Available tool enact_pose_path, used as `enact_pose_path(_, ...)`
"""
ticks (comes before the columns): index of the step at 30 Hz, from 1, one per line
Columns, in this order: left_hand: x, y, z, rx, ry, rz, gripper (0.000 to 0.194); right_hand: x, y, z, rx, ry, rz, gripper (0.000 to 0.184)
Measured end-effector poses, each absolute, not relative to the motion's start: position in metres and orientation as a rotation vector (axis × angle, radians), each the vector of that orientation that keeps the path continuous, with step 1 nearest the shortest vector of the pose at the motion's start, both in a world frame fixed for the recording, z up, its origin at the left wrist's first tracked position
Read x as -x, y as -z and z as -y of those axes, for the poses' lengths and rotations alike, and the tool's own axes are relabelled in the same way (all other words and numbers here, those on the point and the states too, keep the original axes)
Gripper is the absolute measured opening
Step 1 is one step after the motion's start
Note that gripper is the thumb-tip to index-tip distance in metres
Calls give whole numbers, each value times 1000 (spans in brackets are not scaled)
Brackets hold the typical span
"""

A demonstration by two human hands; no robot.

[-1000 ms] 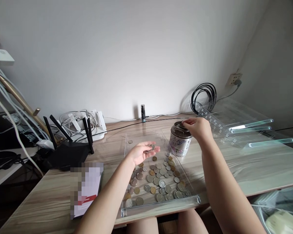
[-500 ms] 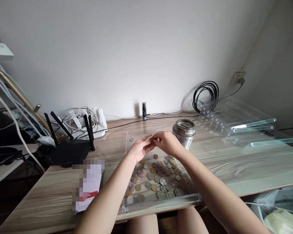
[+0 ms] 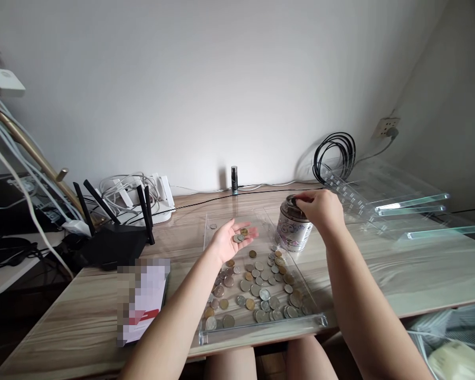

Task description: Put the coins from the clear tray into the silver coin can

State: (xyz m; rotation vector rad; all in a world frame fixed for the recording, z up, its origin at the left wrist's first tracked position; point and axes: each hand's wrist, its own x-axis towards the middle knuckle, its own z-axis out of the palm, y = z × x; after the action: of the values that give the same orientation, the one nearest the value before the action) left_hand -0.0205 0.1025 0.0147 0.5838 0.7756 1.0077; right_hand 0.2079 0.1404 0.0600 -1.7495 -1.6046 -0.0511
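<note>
My left hand (image 3: pixel 230 238) is palm up with its fingers spread, bearing a few coins (image 3: pixel 238 238) on the fingers. It hovers above a clear acrylic tray (image 3: pixel 257 323), where many silver and gold coins (image 3: pixel 264 294) lie scattered. To the right of the tray stands a round metal tin (image 3: pixel 293 235) with a floral pattern and a metal lid. My right hand (image 3: pixel 320 208) is over that lid, thumb and fingers pinched at its top on what looks like a coin, mostly hidden by the fingers.
A black router (image 3: pixel 113 245) with antennas and a pixelated box (image 3: pixel 146 301) are at the left. White cables (image 3: pixel 122 190) and a small dark bottle (image 3: pixel 234 180) are along the wall. Clear acrylic panels (image 3: pixel 411 206) and a black cable coil (image 3: pixel 334 157) occupy the right.
My right hand has left the coins in my left hand and moved right onto the tin's lid. My left hand has opened out flat, showing the coins on it.
</note>
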Motion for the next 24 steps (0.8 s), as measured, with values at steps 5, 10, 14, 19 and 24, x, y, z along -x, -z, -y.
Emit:
enact_pose_path(5, 19, -14, -103, -582, -1004, -810, 39, -210, -59, -142, 1698, 29, 1651, 23)
enact_pose_path(10, 19, -15, -103, -609, -993, -831, 36, -213, -60, -147, 1710, 77, 1637, 22)
enact_pose_path(14, 19, -15, -103, -619, -994, -831, 36, -212, -61, -145, 1726, 182, 1673, 20)
enact_pose_path(19, 18, -16, -101, -612, -984, -819, 38, -185, -60, -129, 1393, 348, 1760, 26)
enact_pose_path(24, 17, -13, -103, -582, -1010, -785, 37, -140, -46, -113, 1112, 69, 2328, 21)
